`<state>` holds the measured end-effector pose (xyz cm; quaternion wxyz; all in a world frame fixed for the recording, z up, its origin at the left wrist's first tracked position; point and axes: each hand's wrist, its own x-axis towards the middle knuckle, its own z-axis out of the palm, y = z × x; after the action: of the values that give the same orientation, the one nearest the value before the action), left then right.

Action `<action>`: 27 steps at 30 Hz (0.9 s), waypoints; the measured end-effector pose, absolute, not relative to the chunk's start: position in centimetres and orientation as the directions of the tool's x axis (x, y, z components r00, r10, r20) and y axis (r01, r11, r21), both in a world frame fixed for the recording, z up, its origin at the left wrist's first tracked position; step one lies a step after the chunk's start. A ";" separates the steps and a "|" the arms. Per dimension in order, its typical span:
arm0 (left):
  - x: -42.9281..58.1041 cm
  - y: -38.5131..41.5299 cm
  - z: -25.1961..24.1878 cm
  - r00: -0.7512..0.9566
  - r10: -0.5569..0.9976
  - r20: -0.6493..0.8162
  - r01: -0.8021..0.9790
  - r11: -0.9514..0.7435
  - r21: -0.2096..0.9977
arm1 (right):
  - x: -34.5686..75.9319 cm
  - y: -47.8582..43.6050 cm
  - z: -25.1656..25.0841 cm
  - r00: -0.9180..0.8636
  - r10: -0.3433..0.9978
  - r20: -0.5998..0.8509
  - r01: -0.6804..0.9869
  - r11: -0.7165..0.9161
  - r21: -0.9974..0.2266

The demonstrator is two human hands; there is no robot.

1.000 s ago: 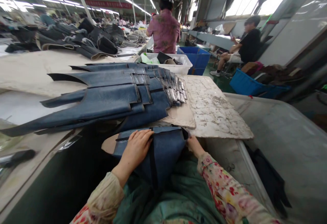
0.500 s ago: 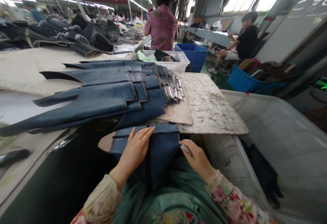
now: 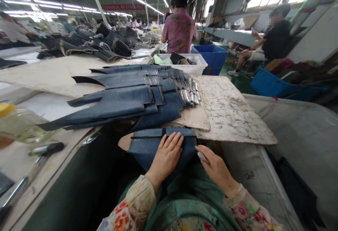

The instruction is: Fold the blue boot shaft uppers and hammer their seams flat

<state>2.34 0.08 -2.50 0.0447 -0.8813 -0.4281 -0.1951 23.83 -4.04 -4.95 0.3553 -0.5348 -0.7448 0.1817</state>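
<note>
One blue leather piece [image 3: 144, 148] lies at the worker's lap edge; left hand [image 3: 166, 158] spread flat upon it, right hand [image 3: 217, 169], at 3 o'clock, pinching one small pale tool [image 3: 202, 156]. Fanned stack [image 3: 137, 97] at 12 o'clock.

Inside the right hand [image 3: 218, 170], a mostly hidden silvery object [image 3: 202, 156].

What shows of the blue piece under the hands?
The dark blue piece looks like leather, with black edge strips and a tan tip at its left. It lies at the table edge, drooping toward the lap. The left hand presses flat on it; the right hand, holding a pale tool, is at its right edge.
</note>
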 end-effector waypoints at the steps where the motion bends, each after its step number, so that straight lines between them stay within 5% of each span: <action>1: 2.3 0.0 -2.5 0.551 0.739 0.389 0.776 -0.625 0.089 | 23.8 -4.1 -5.0 -0.174 0.924 0.340 0.668 0.364 -0.649; 21: 2.6 -0.6 -2.6 0.483 0.747 0.457 0.810 -0.579 0.091 | 23.2 -4.9 -3.5 -0.194 0.936 0.293 0.690 0.342 -0.638; 27: 4.4 0.5 -0.5 0.441 0.818 0.368 0.850 -0.512 0.121 | 23.3 -4.6 -2.9 -0.252 0.899 0.359 0.719 0.422 -0.552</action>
<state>4.42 0.46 -0.53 0.0408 -0.8478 -0.4920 -0.1936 23.34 -4.64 -2.87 0.3229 -0.5191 -0.7791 0.1389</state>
